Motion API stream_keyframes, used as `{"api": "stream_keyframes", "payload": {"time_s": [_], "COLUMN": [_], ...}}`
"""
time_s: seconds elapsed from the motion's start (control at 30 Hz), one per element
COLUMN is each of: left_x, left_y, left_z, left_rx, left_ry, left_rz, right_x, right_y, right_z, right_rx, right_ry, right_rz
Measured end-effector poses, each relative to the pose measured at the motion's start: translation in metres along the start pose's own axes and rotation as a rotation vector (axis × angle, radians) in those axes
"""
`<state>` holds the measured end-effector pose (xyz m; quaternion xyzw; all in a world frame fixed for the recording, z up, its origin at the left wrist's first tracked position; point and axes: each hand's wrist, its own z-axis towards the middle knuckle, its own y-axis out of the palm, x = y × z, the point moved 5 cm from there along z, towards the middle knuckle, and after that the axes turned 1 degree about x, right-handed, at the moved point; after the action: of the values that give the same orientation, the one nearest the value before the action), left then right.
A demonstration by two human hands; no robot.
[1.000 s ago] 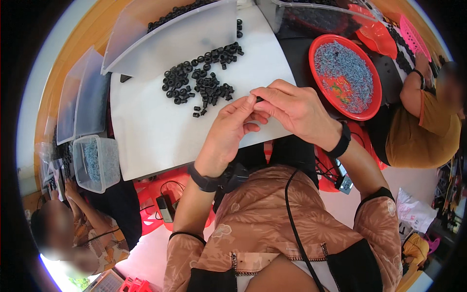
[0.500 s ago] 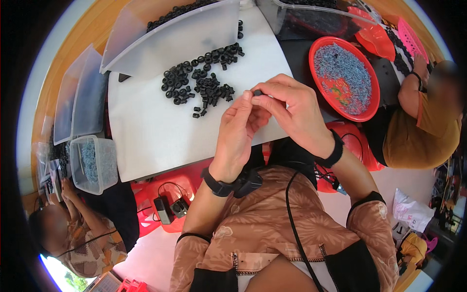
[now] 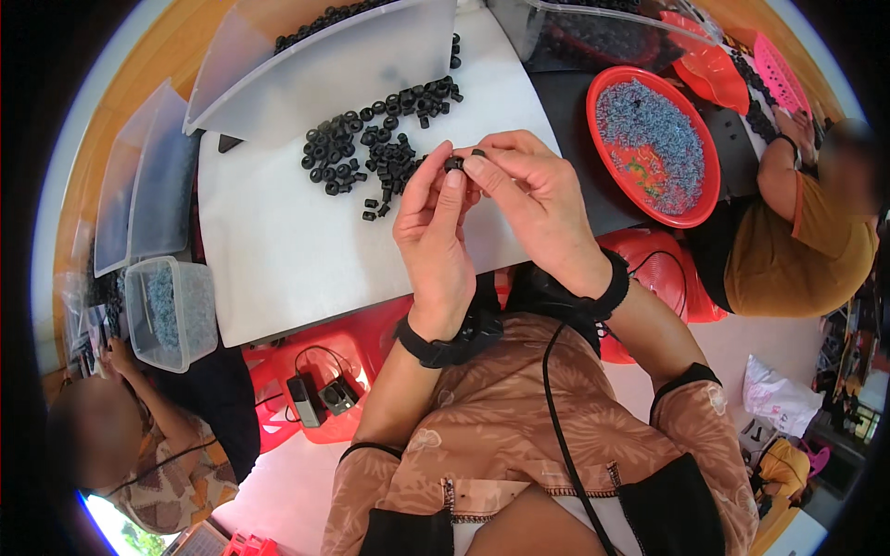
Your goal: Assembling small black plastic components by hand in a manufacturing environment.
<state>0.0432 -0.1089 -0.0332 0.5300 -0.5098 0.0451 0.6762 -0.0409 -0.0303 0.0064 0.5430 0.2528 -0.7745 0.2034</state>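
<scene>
Over the front of the white tabletop (image 3: 278,269), my left hand (image 3: 434,232) pinches a small black ring-like part (image 3: 453,164) between thumb and fingers. Close against it, my right hand (image 3: 538,190) grips a small dark piece (image 3: 478,154) at its fingertips; the fingers hide most of it. Whether the two pieces touch, I cannot tell. Just beyond my left hand lies a heap of small black pieces (image 3: 394,165). Thicker black ring-shaped parts (image 3: 334,148) spread behind and to the left of that heap.
A translucent bin (image 3: 324,79) with black parts stands at the back. Right is a red basin (image 3: 590,120) of small blue-grey pieces; left, a clear tub (image 3: 195,320) of similar pieces. Co-workers sit on both sides. Small devices lie on a red stool (image 3: 348,431).
Both hands have shifted left and turned slightly. The black ring-like part now shows in my left fingertips, and the dark piece in my right hand sits higher.
</scene>
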Motion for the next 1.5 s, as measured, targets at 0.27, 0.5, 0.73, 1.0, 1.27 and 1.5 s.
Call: {"api": "stream_keyframes", "payload": {"time_s": [0.27, 0.5, 0.73, 1.0, 1.27, 1.5], "left_x": [-0.002, -0.013, -0.010, -0.012, -0.013, -0.012], "left_y": [-0.009, -0.015, -0.013, -0.014, -0.010, -0.010], "left_z": [0.003, 0.004, 0.003, 0.004, 0.004, 0.002], "left_rx": [-0.179, -0.299, -0.304, -0.270, -0.281, -0.327], "left_ry": [-0.285, -0.486, -0.562, -0.656, -0.637, -0.582], "left_rz": [-0.073, -0.122, -0.105, -0.141, -0.168, -0.092], "right_x": [-0.011, -0.018, -0.022, -0.025, -0.040, -0.034], "right_y": [-0.011, -0.015, -0.020, -0.022, -0.024, -0.032], "right_z": [0.005, -0.003, 0.001, 0.002, 0.009, 0.017], "right_rx": [-0.168, -0.194, -0.329, -0.425, -0.410, -0.324], "right_ry": [-0.148, -0.284, -0.277, -0.341, -0.500, -0.164], "right_rz": [-0.035, -0.220, -0.362, -0.541, -0.493, -0.342]}}
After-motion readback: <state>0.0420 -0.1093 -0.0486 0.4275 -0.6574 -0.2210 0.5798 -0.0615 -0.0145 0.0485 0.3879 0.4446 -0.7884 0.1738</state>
